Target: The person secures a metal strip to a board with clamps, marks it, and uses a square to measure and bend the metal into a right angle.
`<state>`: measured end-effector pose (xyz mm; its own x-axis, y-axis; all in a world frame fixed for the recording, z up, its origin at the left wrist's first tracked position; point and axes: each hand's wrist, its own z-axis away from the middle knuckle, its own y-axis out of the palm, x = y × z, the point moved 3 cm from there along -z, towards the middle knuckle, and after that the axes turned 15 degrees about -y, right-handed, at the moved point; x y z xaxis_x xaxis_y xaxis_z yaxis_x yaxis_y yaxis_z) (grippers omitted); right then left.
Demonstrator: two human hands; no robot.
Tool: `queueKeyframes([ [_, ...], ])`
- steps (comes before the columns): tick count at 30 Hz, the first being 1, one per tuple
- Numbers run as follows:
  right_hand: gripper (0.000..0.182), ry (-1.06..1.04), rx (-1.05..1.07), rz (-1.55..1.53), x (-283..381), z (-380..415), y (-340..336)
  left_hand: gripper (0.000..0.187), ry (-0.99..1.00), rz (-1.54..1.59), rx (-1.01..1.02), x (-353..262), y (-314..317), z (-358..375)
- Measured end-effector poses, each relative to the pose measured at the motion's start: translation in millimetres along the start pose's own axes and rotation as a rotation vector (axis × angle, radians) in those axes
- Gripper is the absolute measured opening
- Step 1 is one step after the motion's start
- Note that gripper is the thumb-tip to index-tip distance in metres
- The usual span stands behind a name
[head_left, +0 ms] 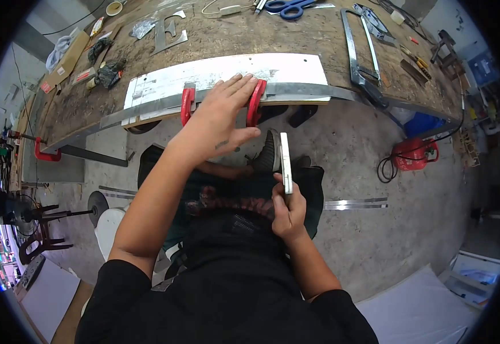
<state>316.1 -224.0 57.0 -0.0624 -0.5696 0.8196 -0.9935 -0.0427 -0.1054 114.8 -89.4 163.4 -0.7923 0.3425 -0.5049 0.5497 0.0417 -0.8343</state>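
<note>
My left hand [220,112] is stretched out over the bench's front edge, fingers straight and together, thumb apart. Its fingertips overlap a long metal strip [301,90] and a white board [204,69] in this view. Two red clamps [254,103] grip the strip and board at the edge, one on each side of the hand. In my right hand [289,212], held low before my lap, is a slim white phone [286,163] seen edge-on, pointing up.
On the wooden bench [227,40] lie a hacksaw [353,51], blue scissors [290,8] and a cut metal letter [169,34]. A red gas cylinder [413,155] stands on the floor at right. Metal strips [356,204] lie behind my legs; a fan [97,207] is at left.
</note>
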Motion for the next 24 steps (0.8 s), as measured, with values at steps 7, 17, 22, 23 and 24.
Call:
queueKeyframes([
  [7, 0.061, -0.090, 0.153, 0.007, 32, -12, 4, 0.051, -0.286, 0.726, 0.025, -27, 3, 86],
  [17, 0.062, -0.262, 0.325, -0.016, 53, -46, 41, 0.090, -0.391, 1.306, 0.282, -40, 9, 141],
  [22, 0.073, -0.381, 0.323, -0.015, 68, -73, 53, 0.102, -0.418, 1.461, 0.176, -44, -23, 120],
  [23, 0.073, -0.380, 0.311, -0.016, 75, -80, 55, 0.102, -0.436, 1.415, 0.130, -42, -32, 114],
  [24, 0.075, -0.367, 0.316, -0.026, 85, -88, 56, 0.101, -0.429, 1.461, 0.078, -44, -41, 109],
])
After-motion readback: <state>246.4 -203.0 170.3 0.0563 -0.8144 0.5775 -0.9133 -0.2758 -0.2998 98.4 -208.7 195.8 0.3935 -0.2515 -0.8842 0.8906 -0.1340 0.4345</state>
